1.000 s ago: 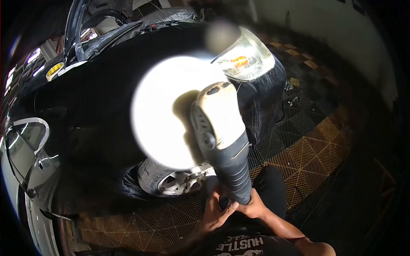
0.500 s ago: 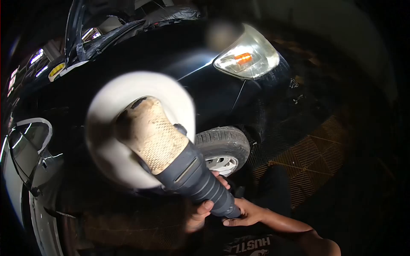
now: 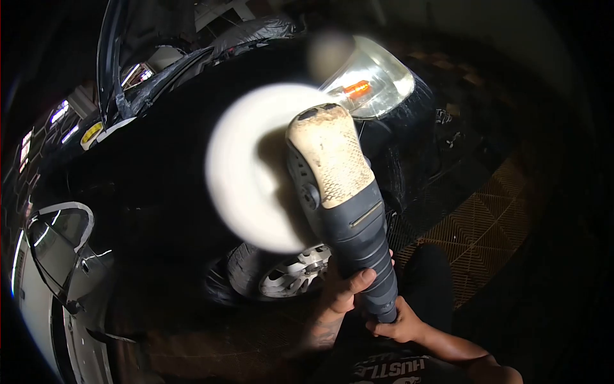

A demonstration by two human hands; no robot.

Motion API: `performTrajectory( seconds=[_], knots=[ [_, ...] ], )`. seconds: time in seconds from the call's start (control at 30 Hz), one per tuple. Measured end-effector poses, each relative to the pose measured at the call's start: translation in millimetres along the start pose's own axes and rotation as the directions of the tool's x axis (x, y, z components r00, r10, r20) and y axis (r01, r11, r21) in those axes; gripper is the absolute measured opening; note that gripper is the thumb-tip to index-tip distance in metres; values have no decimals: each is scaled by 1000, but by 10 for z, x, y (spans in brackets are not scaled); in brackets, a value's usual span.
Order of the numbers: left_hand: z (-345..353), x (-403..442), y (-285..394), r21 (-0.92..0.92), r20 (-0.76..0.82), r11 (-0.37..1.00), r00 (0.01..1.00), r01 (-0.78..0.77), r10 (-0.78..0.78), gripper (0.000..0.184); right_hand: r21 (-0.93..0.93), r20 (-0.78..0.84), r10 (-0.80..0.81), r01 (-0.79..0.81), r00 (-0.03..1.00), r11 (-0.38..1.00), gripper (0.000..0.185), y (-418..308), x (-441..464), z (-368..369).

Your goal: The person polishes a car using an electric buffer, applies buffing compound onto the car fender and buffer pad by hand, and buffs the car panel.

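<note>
A polisher (image 3: pixel 332 160) with a cream, worn head cover and a dark ribbed body stands between me and the black car fender (image 3: pixel 160 160). Its round white pad (image 3: pixel 243 166) looks blurred and lies over the fender, left of the headlight (image 3: pixel 377 83). My left hand (image 3: pixel 348 291) is wrapped round the lower body, thumb on top. Around the rear end of the handle, my right hand (image 3: pixel 400 323) is closed. The pad's contact with the paint is hidden.
Below the pad is a wheel (image 3: pixel 294 275). A side mirror (image 3: pixel 64 237) stands at the left, and a yellow tape roll (image 3: pixel 91 136) lies near the windshield. Brown grid tiles (image 3: pixel 486 237) cover the floor at the right.
The polisher swung left across the fender, then came back right, close to the headlight. My left hand now holds its body higher up than a second ago. Both hands moved slightly right.
</note>
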State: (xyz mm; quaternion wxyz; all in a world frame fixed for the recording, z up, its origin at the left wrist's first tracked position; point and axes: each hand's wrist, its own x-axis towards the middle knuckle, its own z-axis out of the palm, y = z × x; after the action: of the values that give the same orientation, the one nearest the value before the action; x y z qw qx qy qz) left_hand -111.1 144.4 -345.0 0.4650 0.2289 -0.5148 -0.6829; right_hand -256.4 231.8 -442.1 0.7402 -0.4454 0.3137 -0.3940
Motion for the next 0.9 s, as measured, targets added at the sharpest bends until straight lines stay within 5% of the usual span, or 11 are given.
performTrajectory(
  seconds=[0.2, 0.4, 0.6, 0.73, 0.8, 0.9],
  knots=[
    [-141, -206, 194, 120, -77, 992, 996, -38, 47, 86, -61, 48, -174, 177, 983, 982, 18, -82, 169, 249],
    [-136, -348, 386, 85, -148, 950, 939, -300, 310, 82, -104, 205, -193, 217, 960, 971, 28, -170, 329, 328],
    [-219, -314, 410, 109, -121, 973, 968, -205, 218, 84, -112, 198, -269, 294, 943, 949, 37, -144, 357, 399],
    [-184, -42, 392, 172, -19, 976, 990, -132, 137, 91, -83, 76, -286, 292, 955, 953, 23, -298, 274, 376],
    [-192, 51, 379, 201, 14, 974, 995, -101, 100, 89, -19, 38, -137, 138, 990, 990, 19, -274, 273, 344],
    [-166, 101, 384, 271, 21, 959, 997, -82, 80, 87, 74, 15, -134, 132, 991, 988, 15, -242, 251, 380]
  ],
)
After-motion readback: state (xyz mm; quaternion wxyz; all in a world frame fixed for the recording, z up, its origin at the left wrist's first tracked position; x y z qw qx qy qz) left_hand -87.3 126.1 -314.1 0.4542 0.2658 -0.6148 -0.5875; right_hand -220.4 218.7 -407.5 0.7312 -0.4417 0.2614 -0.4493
